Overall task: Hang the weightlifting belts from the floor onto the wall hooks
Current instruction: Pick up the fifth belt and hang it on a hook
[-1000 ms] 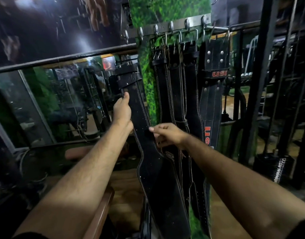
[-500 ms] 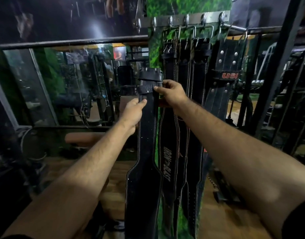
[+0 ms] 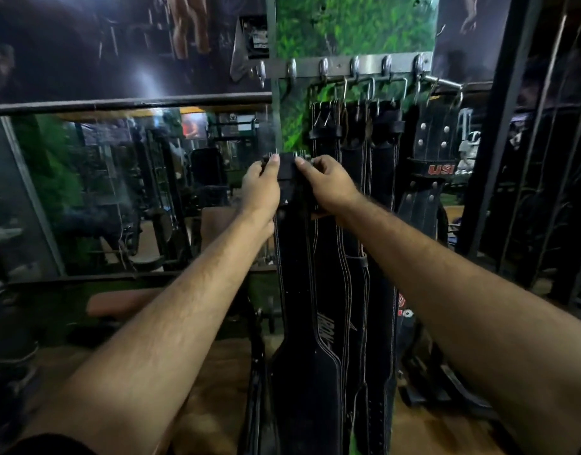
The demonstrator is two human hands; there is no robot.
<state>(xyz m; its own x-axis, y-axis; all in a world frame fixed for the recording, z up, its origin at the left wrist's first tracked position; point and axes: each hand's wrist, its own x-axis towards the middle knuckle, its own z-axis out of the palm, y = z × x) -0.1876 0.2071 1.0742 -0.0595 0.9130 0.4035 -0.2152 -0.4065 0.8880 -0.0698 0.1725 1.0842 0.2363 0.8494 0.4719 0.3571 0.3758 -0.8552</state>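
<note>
A long black weightlifting belt with white stitching hangs straight down in front of me. My left hand and my right hand both grip its buckle end from either side, well below the metal hook rail on the green wall. The two leftmost hooks carry nothing. Several black belts hang from the hooks further right, the rightmost one wide, with studs and a red logo. The buckle itself is mostly covered by my fingers.
A glass partition with a dark rail fills the left side. A brown padded bench stands low on the left. Black metal rack bars rise on the right. Wooden floor lies below the belts.
Both hands have climbed to the top end of the belt and lifted it closer to the rail. My right hand went from mid-belt to the buckle end. My view has moved nearer the wall.
</note>
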